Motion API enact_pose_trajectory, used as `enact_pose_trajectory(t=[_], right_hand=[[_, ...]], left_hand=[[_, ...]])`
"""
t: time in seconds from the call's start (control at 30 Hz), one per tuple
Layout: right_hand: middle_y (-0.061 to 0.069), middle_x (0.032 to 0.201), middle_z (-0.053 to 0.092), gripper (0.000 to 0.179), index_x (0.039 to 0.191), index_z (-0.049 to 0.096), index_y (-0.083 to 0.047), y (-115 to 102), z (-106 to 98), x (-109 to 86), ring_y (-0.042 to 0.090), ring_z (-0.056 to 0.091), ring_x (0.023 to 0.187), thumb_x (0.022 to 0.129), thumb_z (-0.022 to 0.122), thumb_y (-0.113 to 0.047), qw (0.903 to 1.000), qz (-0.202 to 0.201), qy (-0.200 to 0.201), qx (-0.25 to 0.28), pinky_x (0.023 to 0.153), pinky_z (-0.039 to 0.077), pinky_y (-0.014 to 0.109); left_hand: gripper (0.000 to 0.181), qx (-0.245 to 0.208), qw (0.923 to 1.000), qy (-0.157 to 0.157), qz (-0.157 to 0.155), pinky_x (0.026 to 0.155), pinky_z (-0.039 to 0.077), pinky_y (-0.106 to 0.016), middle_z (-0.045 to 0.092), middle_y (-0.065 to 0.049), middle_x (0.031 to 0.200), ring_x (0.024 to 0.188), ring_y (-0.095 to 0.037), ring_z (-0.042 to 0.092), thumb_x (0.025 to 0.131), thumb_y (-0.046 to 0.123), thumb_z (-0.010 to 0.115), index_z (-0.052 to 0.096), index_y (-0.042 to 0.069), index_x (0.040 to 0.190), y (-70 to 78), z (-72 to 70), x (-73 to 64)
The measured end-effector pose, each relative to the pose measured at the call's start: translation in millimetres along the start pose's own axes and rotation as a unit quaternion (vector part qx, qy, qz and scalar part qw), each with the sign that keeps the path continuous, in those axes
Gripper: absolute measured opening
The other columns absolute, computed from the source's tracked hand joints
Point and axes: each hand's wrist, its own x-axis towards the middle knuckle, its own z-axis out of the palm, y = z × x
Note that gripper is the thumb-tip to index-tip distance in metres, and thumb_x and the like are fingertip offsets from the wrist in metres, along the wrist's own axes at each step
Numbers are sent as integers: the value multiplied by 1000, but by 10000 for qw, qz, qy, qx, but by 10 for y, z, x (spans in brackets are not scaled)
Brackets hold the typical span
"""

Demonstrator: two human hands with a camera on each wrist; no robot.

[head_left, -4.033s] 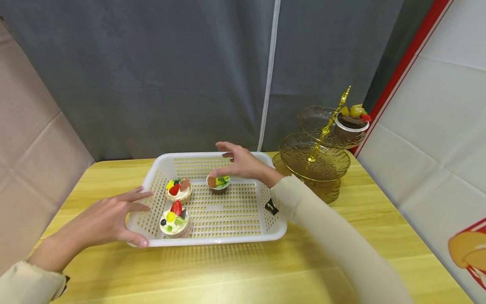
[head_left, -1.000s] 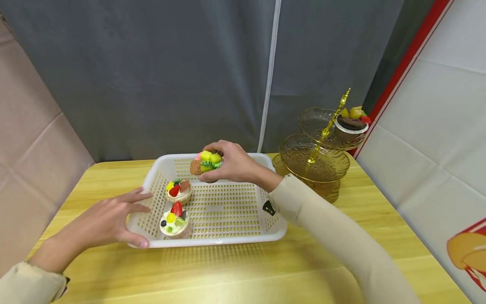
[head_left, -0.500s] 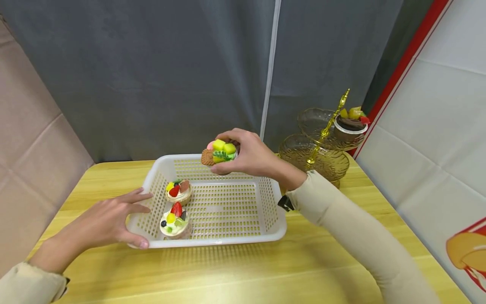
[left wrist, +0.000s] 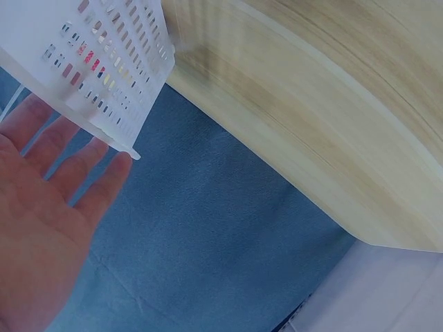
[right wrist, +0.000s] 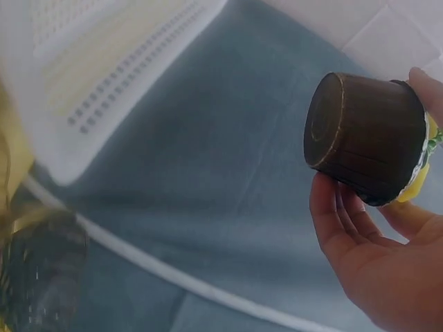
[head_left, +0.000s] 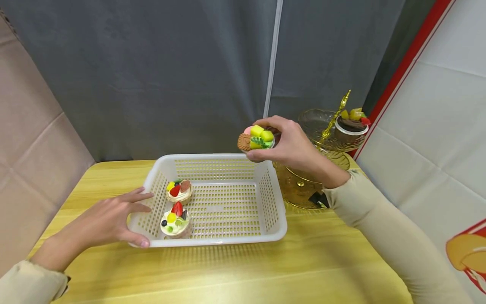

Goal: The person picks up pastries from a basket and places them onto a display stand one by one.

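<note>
While it is held in the air near the basket's far right corner, a fruit-topped cupcake (head_left: 257, 139) shows yellow cubes, green leaves and a ridged brown biscuit. The right hand (head_left: 294, 147) has its grip clasped round the dark brown cup, thumb on the near side. Lower and to the left, the white plastic basket (head_left: 235, 241) carries a far tart (head_left: 180, 194) and a near tart (head_left: 175, 226) toward its left end, both topped with cream and fruit. The left hand (head_left: 108, 217) grasps nothing: its grip is released, fingers extended against the basket's left end, thumb at the near left corner. To the right is a gold tiered stand (head_left: 296, 194), partly hidden by the right hand and forearm, with a chocolate cupcake (head_left: 351, 125) on its top tier. Basket and stand rest on a wood-grain counter (head_left: 228, 270), before a grey curtain (head_left: 152, 84) on the far side.
</note>
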Motion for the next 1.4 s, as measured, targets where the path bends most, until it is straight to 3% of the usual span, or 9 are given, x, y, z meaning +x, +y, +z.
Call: enact_pose_trajectory(t=[0.37,0.6,0.8,1.23,1.4], right_hand=[[5,116,62,65,134,60,-10,135,-555,-125,21,60,82,78,86,-29,9958,445,765,-242,69,49,19],[7,120,62,69,137,59,-10,248,-764,-228,14,64,83,78,86,-32,9889,847,1112,-510,67,49,15],[6,116,63,66,134,62,-12,338,-861,-307,11,63,79,78,85,-36,9822,930,1427,-797,63,47,14],[13,121,65,71,136,59,-5,489,-886,-430,-2,60,83,79,82,-41,9747,1029,1634,-1128,67,45,9],[14,117,66,72,134,61,-6,508,-835,-435,9,64,84,78,83,-45,9695,1049,1740,-1373,64,43,8]], left_hand=[[88,12,10000,-9,-11,66,53,-48,61,-14,136,118,-44,59,56,82,72,77,10,106,5,12,25],[88,2,10000,-68,-50,67,52,-48,61,-14,136,119,-44,59,57,83,72,77,10,107,6,18,37],[88,0,10000,-39,-7,68,53,-49,60,-14,136,119,-44,58,57,82,72,77,10,107,4,23,40],[87,5,10000,39,51,73,53,-52,61,-14,135,121,-45,57,57,81,72,77,9,106,-26,16,13],[88,14,10000,10,37,73,53,-52,60,-15,136,119,-45,58,57,81,73,77,9,107,-42,21,-1]])
